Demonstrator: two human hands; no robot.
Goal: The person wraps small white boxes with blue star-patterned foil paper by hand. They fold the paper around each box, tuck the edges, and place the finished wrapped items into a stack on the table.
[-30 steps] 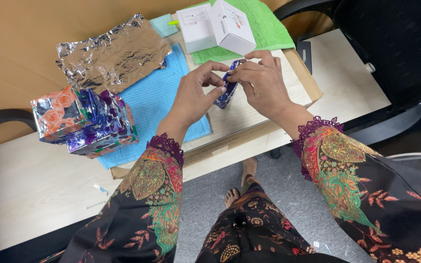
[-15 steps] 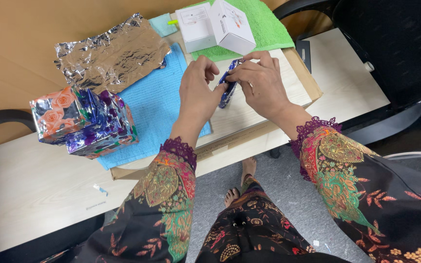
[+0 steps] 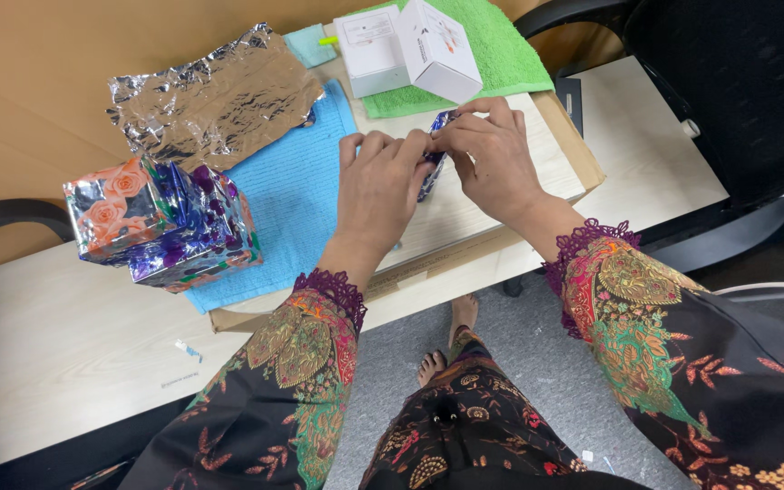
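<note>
My left hand (image 3: 379, 189) and my right hand (image 3: 492, 156) meet over a small object wrapped in shiny blue and purple foil paper (image 3: 435, 165). Both hands pinch it between their fingertips above a pale board (image 3: 465, 209). Most of the wrapped object is hidden behind my fingers. Both of my sleeves are dark with a bright floral pattern and purple lace cuffs.
Two wrapped boxes (image 3: 163, 224) stand at the left on a blue towel (image 3: 292, 195). A crumpled silver foil sheet (image 3: 215, 98) lies behind them. Two white boxes (image 3: 407, 50) rest on a green towel (image 3: 501, 45). A black chair (image 3: 728, 82) stands at the right.
My left hand has slid right and flattened over the wrapped object, covering more of it. My right hand has stayed on it almost unmoved.
</note>
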